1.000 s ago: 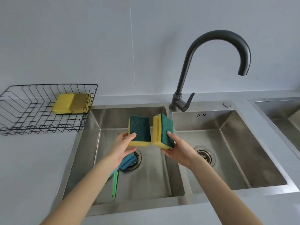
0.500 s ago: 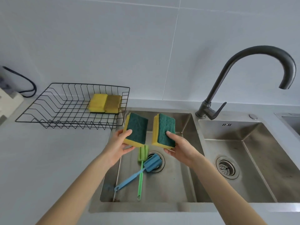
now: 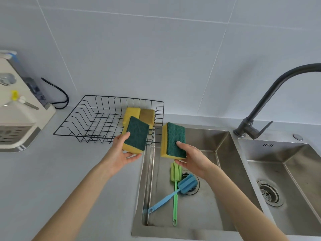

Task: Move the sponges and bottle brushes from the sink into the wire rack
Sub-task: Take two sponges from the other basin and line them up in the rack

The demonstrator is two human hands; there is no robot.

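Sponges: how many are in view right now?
4. Two lie in the wire rack: yellow sponge, brownish sponge. One in the left hand, one in the right hand.

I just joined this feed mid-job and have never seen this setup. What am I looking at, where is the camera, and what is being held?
There is no machine here: a person works with two bare hands. The one picture comes from a camera on their head, looking forward and down.

The left hand holds a green-topped sponge in front of the wire rack, which stands on the counter and already holds two yellow sponges. The right hand holds a second green-topped sponge above the sink.

In the left basin lie a green brush and a blue brush, crossed near the drain. A dark faucet stands at the right, and a white appliance at the far left.
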